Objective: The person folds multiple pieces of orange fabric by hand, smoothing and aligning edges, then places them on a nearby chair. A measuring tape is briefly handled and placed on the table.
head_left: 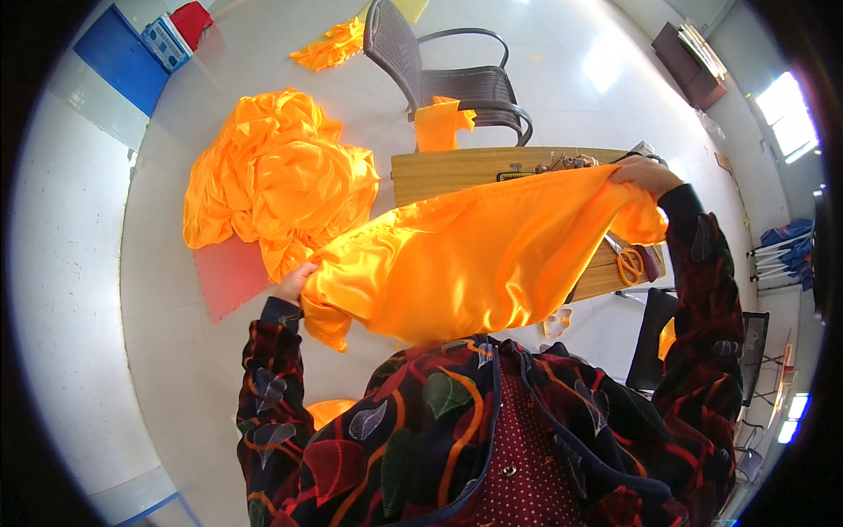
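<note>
A shiny orange satin cloth (pixel 474 255) is stretched between my two hands, above the wooden table and in front of my body. My left hand (pixel 294 285) is closed on its left end, near the big fabric pile. Higher up on the right, my right hand (pixel 648 176) grips the cloth's upper edge, with a corner hanging below the fingers. The cloth hides much of the wooden table (pixel 430 176). Beside its right end, scissors with orange handles (pixel 630 265) lie on the tabletop. Small metal parts (pixel 571 163) show past the cloth's far edge; I cannot tell what they belong to.
A large heap of orange satin (pixel 281 176) rests on a red mat (pixel 230 277) at left. Beyond the table stands a dark woven armchair (pixel 470 83) with an orange piece (pixel 439 125) by its seat. More orange fabric (pixel 334 46) lies on the floor farther back.
</note>
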Tool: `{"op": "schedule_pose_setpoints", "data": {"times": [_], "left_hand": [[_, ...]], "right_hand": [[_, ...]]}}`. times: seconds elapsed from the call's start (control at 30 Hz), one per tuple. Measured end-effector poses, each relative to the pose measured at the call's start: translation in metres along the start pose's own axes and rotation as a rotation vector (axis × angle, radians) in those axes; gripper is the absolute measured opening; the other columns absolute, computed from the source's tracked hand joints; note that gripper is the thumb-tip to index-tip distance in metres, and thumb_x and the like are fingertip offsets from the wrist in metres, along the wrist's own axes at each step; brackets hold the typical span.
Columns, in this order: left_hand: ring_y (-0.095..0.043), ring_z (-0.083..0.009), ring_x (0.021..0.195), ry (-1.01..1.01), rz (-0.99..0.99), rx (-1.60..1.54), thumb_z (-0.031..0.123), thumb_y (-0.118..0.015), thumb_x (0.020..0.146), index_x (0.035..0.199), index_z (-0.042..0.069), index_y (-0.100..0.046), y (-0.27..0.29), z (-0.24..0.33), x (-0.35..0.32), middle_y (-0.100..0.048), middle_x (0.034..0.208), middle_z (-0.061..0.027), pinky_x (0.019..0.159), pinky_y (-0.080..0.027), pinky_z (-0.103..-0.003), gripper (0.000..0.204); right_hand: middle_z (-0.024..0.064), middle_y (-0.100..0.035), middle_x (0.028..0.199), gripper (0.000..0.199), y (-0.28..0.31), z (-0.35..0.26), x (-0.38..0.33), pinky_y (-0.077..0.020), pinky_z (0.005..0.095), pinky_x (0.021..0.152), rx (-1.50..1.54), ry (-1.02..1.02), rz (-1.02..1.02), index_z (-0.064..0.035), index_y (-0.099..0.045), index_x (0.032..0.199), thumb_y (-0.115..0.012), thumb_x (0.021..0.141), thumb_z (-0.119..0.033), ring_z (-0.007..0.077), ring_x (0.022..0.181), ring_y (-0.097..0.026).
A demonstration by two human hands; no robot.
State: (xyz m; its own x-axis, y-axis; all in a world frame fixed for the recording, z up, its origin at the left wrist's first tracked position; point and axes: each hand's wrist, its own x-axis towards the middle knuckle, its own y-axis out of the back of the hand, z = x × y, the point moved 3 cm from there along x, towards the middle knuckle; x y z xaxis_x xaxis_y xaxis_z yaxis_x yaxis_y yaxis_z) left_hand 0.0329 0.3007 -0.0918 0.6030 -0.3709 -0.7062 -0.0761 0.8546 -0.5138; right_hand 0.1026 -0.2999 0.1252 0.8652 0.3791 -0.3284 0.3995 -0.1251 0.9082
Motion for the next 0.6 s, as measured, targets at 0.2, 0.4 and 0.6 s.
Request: {"op": "schedule_pose_setpoints", "data": {"times": [0.2,0.4,0.6], "left_hand": [[-0.059,-0.0213,0.1,-0.029,-0.142,-0.009,0.024,-0.042,0.092,0.12,0.001,-0.047,-0.086,-0.018,-0.008,-0.058,0.115,-0.0119,0.088,-0.047,-0.036,0.037],[-0.061,-0.0201,0.091,-0.002,-0.408,-0.028,0.02,-0.044,0.093,0.113,0.002,-0.051,-0.158,-0.044,0.012,-0.062,0.103,-0.0091,0.082,-0.049,-0.035,0.028],[-0.06,-0.0175,0.09,-0.144,-0.265,0.071,0.021,-0.05,0.093,0.112,0.003,-0.052,-0.192,-0.084,0.033,-0.06,0.103,-0.0065,0.081,-0.049,-0.033,0.026]], "right_hand": [[0.0121,-0.063,0.094,0.019,-0.025,-0.049,-0.003,-0.046,0.0318,0.081,-0.011,0.413,0.058,-0.0035,-0.063,0.089,-0.058,0.073,-0.011,0.0283,0.091,-0.059],[0.0121,-0.06,0.104,0.039,-0.099,-0.136,0.009,-0.0457,0.0339,0.082,0.011,0.763,0.179,-0.0052,-0.053,0.111,-0.059,0.075,-0.016,0.0302,0.097,-0.056],[0.0184,-0.061,0.089,0.046,-0.185,-0.218,0.035,-0.046,0.0341,0.066,0.894,-0.132,-0.177,0.0012,-0.049,0.113,-0.06,0.081,-0.029,0.0243,0.08,-0.06]]}}
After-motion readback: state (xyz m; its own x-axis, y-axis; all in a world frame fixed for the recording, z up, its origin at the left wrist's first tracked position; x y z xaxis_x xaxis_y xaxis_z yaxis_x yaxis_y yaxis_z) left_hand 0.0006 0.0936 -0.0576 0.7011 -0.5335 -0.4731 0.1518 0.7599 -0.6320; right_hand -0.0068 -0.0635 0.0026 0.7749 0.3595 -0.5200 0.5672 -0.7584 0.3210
